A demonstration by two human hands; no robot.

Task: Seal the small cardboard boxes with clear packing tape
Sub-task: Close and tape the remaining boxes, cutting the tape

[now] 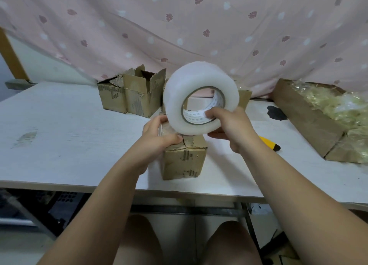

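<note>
Hovering over box (183, 161), tape roll (179, 97) between hands (157, 135) (229, 125)

The left forearm (103, 191) and right forearm (294, 189) are bare, as are the left hand (157, 137) and right hand (233, 129); two bare knees (139, 237) show at bottom centre

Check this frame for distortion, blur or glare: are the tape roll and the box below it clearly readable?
Head view: wide-angle bending curves the near edge of the table and stretches the forearms; light is soft and even, shadows faint; the tape roll looks milky, without hard glare; the box below it is sharp, its print marks visible.
</note>
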